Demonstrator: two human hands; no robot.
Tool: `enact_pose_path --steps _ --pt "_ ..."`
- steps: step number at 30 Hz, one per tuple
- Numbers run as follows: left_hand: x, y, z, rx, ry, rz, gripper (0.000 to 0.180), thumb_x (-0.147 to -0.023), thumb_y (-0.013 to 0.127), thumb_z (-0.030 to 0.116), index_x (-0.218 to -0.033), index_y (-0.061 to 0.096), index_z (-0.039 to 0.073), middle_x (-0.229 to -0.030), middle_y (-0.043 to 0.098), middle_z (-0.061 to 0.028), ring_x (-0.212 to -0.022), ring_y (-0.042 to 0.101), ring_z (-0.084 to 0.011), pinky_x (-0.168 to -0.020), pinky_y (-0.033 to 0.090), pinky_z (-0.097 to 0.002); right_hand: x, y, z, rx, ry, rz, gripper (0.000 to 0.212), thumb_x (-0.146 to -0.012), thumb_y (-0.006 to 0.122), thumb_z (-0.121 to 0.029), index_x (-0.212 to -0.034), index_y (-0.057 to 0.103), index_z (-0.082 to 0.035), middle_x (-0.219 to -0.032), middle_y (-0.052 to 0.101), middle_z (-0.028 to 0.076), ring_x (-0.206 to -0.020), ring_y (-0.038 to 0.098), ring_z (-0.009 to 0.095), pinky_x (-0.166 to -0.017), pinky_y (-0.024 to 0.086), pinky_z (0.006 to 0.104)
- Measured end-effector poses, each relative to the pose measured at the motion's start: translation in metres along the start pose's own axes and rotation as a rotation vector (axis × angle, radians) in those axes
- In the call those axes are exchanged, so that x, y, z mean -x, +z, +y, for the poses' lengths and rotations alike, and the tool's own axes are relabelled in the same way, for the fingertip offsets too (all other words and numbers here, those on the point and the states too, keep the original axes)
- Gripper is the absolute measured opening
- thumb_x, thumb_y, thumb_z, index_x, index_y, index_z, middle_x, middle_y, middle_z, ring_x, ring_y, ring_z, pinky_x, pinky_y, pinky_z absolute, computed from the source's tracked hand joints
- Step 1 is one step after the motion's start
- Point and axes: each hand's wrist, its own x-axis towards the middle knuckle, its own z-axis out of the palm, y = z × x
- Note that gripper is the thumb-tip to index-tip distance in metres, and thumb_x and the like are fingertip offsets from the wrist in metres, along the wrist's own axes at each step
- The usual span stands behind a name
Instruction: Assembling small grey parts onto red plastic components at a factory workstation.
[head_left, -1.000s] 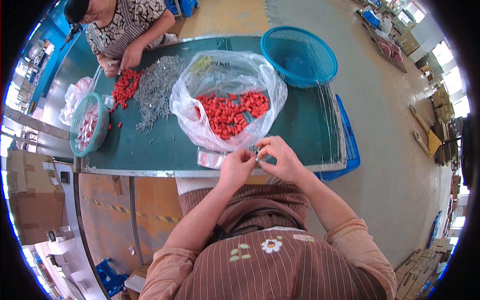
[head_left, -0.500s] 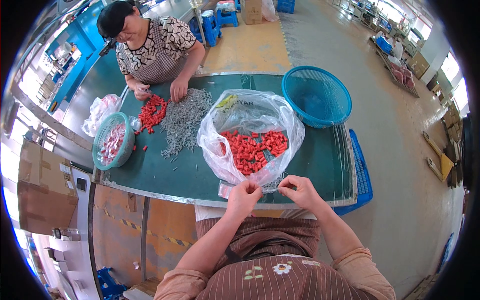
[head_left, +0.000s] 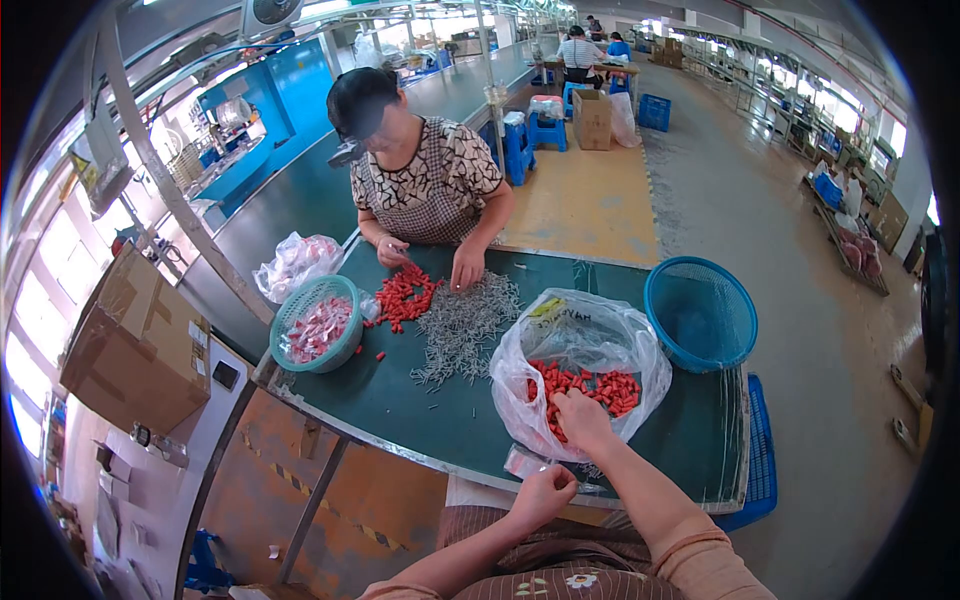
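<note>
Rounded translucent plastic bag (head_left: 512,375) sits mouth spread on the green rectangular table (head_left: 465,435), likely keeping its small red plastic cylinders (head_left: 617,392) reachable at one o'clock from the left hand (head_left: 545,494), loosely curled, contents unclear, while the right hand (head_left: 584,420) rests inside, fingers bent, grip hidden

Small red cylindrical pieces (head_left: 614,390) lie loosely heaped inside an open, crumpled translucent bag (head_left: 513,372).
</note>
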Motion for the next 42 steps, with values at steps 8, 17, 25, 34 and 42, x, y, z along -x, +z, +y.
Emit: enact_pose_path --steps 8,17,25,34,42 --pt "-0.003 0.001 -0.016 0.033 -0.028 0.018 0.022 -0.087 0.061 0.020 -0.094 0.063 0.000 -0.077 0.065 -0.0066 -0.058 0.063 -0.0136 -0.053 0.052 -0.0275 0.013 -0.011 0.018 -0.039 -0.020 0.027 0.018 -0.084 0.057 -0.014 -0.095 0.068 -0.006 -0.089 0.063 0.017 -0.086 0.063 0.034 -0.074 0.051 0.0435" --pt "-0.024 0.006 -0.027 0.098 -0.066 0.071 0.022 -0.085 0.060 0.022 -0.087 0.064 0.000 -0.077 0.066 -0.0141 -0.073 0.064 -0.0151 -0.069 0.050 -0.0330 0.044 -0.066 0.008 -0.452 -0.029 0.097 0.021 -0.089 0.054 -0.012 -0.104 0.064 -0.001 -0.096 0.065 0.020 -0.093 0.064 0.033 -0.080 0.050 0.0388" --pt "-0.031 0.007 0.007 0.096 0.024 0.115 0.015 -0.080 0.066 0.015 -0.081 0.065 -0.001 -0.069 0.066 -0.0100 -0.063 0.062 -0.0156 -0.062 0.050 -0.0307 0.110 -0.102 -0.025 -0.452 0.008 -0.088 0.012 -0.085 0.061 -0.006 -0.094 0.060 0.002 -0.083 0.064 0.012 -0.072 0.063 0.021 -0.066 0.049 0.0320" --pt "-0.022 0.029 0.012 0.057 0.042 0.065 0.015 -0.081 0.065 0.015 -0.083 0.064 0.000 -0.071 0.066 -0.0102 -0.064 0.063 -0.0159 -0.062 0.050 -0.0307 0.137 -0.088 -0.020 -0.173 -0.101 0.112 0.007 -0.082 0.059 -0.008 -0.087 0.059 -0.004 -0.082 0.056 0.013 -0.077 0.058 0.034 -0.065 0.048 0.0422" --pt "-0.025 0.026 0.016 0.087 -0.016 0.024 0.015 -0.081 0.066 0.015 -0.083 0.064 0.000 -0.071 0.067 -0.0081 -0.063 0.062 -0.0131 -0.061 0.049 -0.0282 0.144 -0.101 -0.015 -0.205 -0.078 0.079 0.020 -0.083 0.055 -0.004 -0.101 0.061 0.001 -0.089 0.060 0.015 -0.082 0.060 0.033 -0.071 0.049 0.0401"
